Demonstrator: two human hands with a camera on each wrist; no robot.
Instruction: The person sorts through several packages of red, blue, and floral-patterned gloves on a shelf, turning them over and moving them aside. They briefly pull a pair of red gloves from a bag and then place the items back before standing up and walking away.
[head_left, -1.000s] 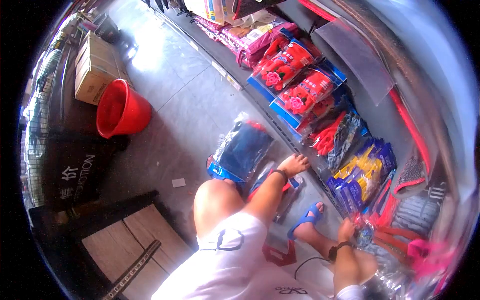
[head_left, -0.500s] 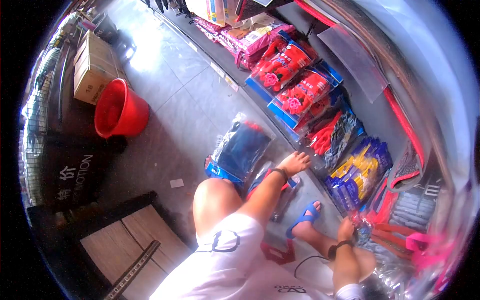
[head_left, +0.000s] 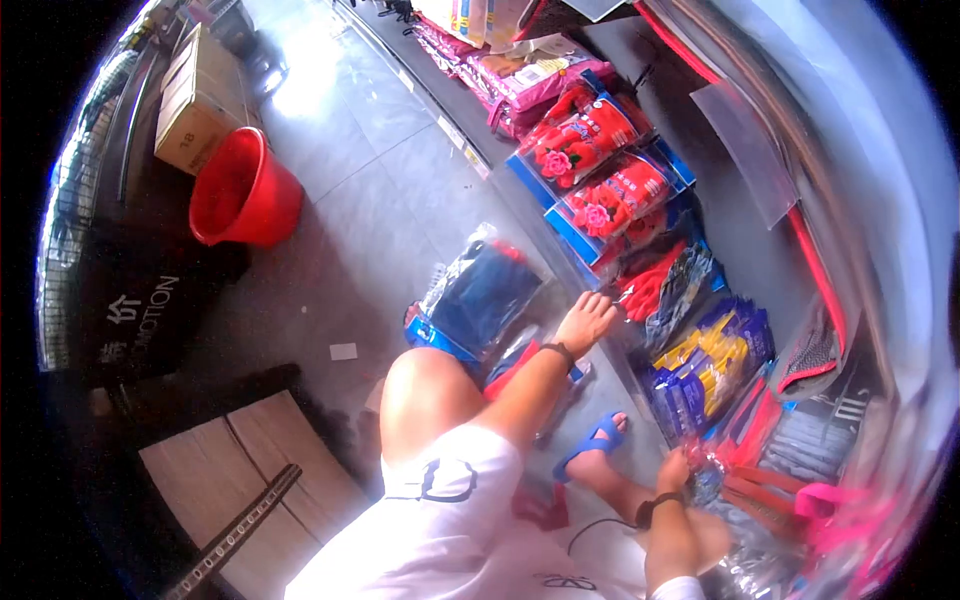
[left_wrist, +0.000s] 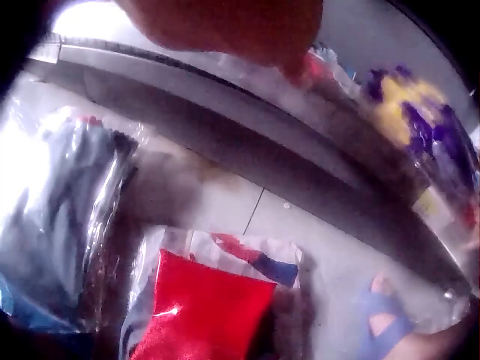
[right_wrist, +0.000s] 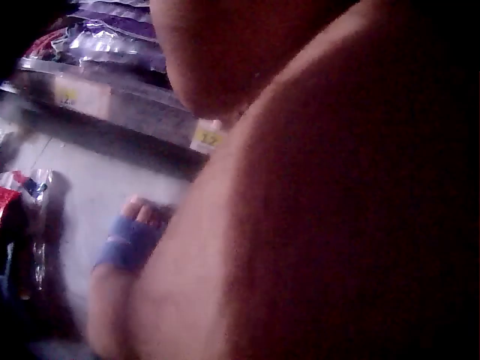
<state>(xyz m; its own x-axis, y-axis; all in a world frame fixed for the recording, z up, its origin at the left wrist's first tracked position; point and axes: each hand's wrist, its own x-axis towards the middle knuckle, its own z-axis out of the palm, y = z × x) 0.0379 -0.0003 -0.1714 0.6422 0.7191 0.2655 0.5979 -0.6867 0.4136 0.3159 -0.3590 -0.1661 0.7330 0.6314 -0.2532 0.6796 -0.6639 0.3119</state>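
Observation:
In the head view my left hand (head_left: 588, 322) reaches over the shelf's front edge, fingers loosely spread and holding nothing. Its fingertips are close to a packet of red and grey patterned gloves (head_left: 655, 285). My right hand (head_left: 676, 468) is lower down at the shelf, fingertips at a crinkled clear plastic packet (head_left: 708, 478) with red in it. I cannot tell whether it grips that packet. Below the left hand, on the floor, lie a bagged dark blue item (head_left: 482, 290) and a clear packet with a red piece (left_wrist: 206, 311).
Red rose-printed glove packs (head_left: 585, 145) and purple-and-yellow packets (head_left: 712, 365) line the shelf. Pink bags (head_left: 525, 75) lie farther along. A red bucket (head_left: 245, 190) and a carton (head_left: 200, 100) stand across the aisle. My foot in a blue sandal (head_left: 597, 445) is beside the shelf.
The head view has turned slightly, so the bucket and cardboard shift in frame. My left hand's fingertips appear slightly nearer the patterned gloves. The right hand stays at the plastic packet.

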